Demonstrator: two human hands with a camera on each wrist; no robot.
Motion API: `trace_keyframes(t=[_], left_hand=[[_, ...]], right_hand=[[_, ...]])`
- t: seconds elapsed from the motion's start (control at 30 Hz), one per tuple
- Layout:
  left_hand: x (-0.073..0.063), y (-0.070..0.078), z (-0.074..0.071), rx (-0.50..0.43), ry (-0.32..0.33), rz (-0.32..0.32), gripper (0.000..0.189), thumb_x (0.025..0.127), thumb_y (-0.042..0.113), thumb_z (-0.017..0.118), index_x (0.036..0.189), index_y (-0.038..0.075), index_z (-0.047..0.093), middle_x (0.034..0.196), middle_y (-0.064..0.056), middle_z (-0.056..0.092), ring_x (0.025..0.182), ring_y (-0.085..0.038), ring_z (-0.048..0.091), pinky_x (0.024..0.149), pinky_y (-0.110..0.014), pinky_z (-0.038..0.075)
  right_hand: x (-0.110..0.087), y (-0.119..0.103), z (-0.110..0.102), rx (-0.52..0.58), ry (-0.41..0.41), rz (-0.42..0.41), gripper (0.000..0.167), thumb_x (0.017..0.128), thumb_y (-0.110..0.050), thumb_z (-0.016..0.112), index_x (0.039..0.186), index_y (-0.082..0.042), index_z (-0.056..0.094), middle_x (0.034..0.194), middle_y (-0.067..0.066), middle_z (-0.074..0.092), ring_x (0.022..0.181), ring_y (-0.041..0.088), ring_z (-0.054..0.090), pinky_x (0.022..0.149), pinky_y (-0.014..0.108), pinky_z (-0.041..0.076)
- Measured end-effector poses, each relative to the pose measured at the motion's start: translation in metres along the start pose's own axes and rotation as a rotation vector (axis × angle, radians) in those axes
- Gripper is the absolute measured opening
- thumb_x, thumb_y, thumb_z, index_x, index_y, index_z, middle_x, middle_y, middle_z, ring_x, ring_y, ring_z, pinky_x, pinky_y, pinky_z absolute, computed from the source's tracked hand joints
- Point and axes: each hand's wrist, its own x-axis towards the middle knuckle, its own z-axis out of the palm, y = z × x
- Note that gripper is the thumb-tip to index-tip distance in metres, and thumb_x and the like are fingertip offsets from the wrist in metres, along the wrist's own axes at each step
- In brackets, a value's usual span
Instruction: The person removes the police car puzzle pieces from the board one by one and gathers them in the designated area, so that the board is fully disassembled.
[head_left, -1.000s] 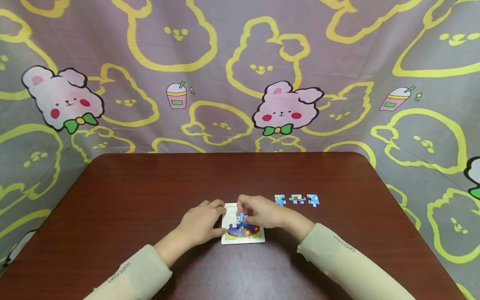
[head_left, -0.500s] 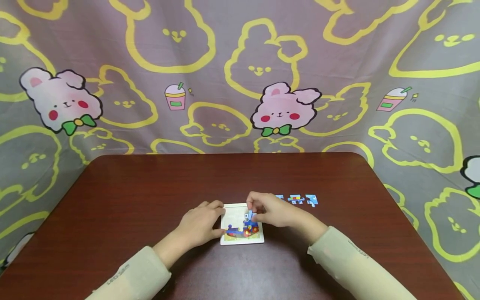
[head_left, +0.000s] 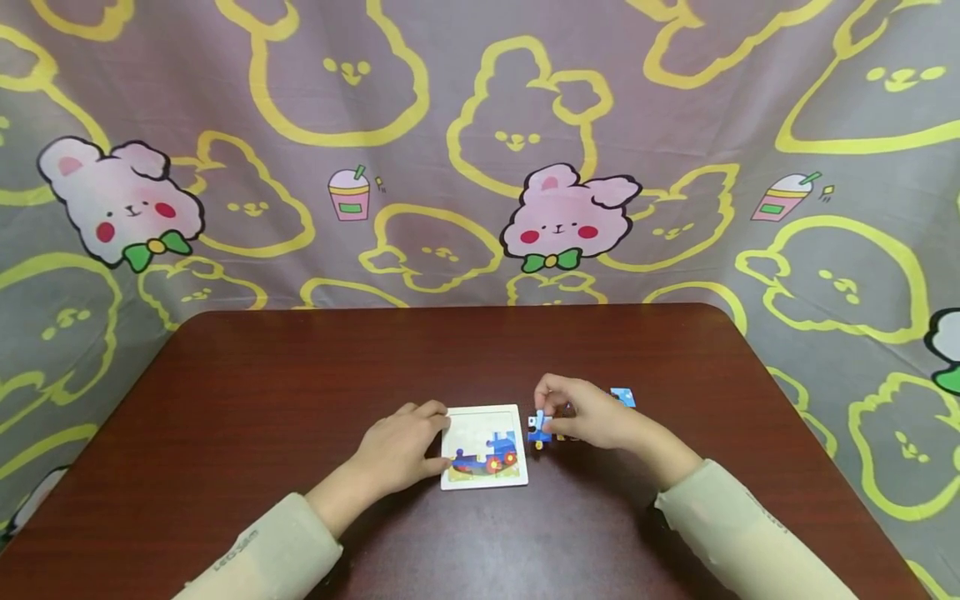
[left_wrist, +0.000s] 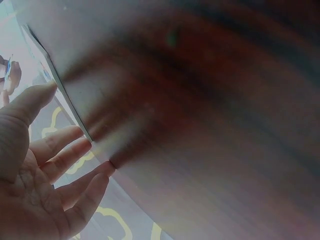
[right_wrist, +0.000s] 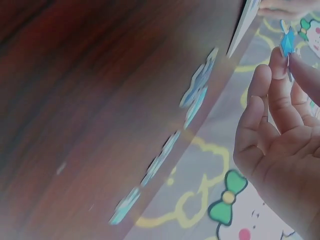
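A white-framed puzzle board [head_left: 522, 479] lies on the table, with joined pieces along its lower part showing a blue train [head_left: 487, 458] with red and yellow wheels. Its upper part is bare. My left hand [head_left: 397, 446] rests along the board's left edge, thumb and fingertips touching the rim, fingers fairly straight. Just right of the board, my right hand [head_left: 588, 414] pinches a small blue puzzle piece [right_wrist: 286, 42] between thumb and fingertips, raised above the table. Below this hand, loose puzzle pieces [right_wrist: 200, 80] lie on the table, partly hidden in the head view.
Another light-blue piece [head_left: 622, 397] shows beyond the right hand. The dark red-brown table [head_left: 337, 358] reaches back to a curtain [head_left: 420, 167] with cartoon bunnies and yellow outlines, which also hangs at both sides.
My right hand has carried the pinched puzzle piece rightward off the board, uncovering the train picture and hiding some loose pieces. The left hand has stayed at the board's edge.
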Motion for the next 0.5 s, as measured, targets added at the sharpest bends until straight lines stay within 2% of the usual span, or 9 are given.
trace_keyframes(t=[0.27, 0.5], left_hand=[[0.000, -0.001, 0.001, 0.007, 0.004, 0.007, 0.048, 0.078, 0.037, 0.083, 0.117, 0.012, 0.071, 0.127, -0.004, 0.064, 0.110, -0.031, 0.062, 0.074, -0.048, 0.057], [0.000, -0.001, 0.001, 0.010, 0.002, 0.009, 0.049, 0.078, 0.037, 0.083, 0.118, 0.011, 0.070, 0.128, -0.004, 0.064, 0.110, -0.031, 0.062, 0.074, -0.048, 0.057]], right_hand=[[-0.023, 0.018, -0.020, 0.001, 0.071, 0.005, 0.020, 0.088, 0.002, 0.070, 0.098, -0.006, 0.055, 0.077, 0.000, 0.064, 0.075, 0.006, 0.057, 0.070, 0.023, 0.046], [-0.040, 0.030, -0.032, -0.034, 0.126, 0.021, 0.020, 0.087, 0.002, 0.071, 0.098, -0.006, 0.056, 0.075, 0.000, 0.064, 0.072, 0.004, 0.056, 0.067, 0.023, 0.044]])
